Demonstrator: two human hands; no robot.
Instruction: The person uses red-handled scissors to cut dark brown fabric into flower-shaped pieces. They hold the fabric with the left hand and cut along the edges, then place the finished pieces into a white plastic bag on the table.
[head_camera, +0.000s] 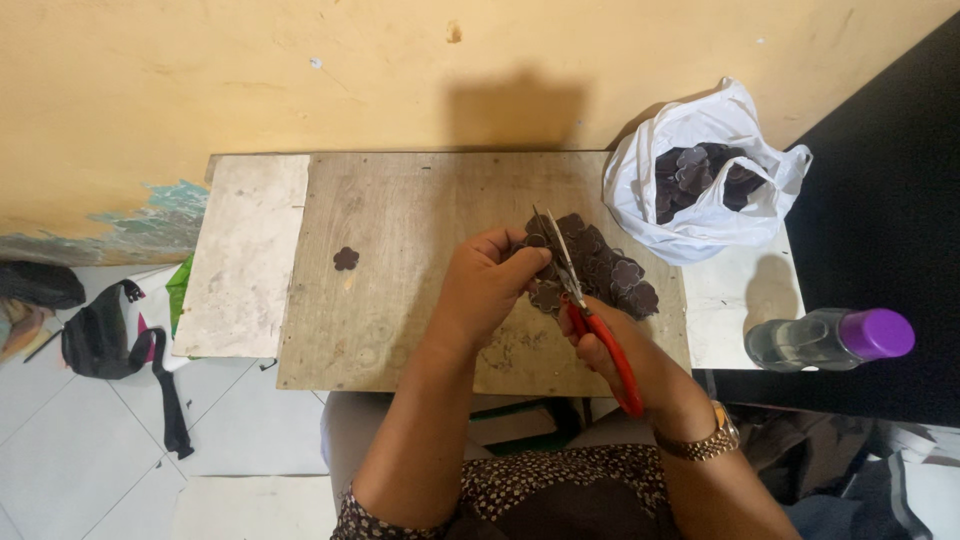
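- The left hand (487, 283) pinched a small dark flower-shaped cutout (546, 296), steadying it against the blades.
- The right hand (606, 345) gripped red-handled scissors (590, 322), seemingly mid-cut.
- More cutouts lay heaped (610, 270) just behind on the worn wooden board (400, 300).

A worn wooden table (400, 330) stands against a yellow wall, with a pale board (245, 260) beside it on the side away from the grip. A single dark flower-shaped cutout (346, 258) lies on the wood, well apart from the grip, to its left. A pile of the same dark cutouts (620, 275) lies just beyond the grip. Farther right sits a white plastic bag (720, 215) holding more cutouts, and near it a clear bottle (830, 338) with a purple cap lies on its side.
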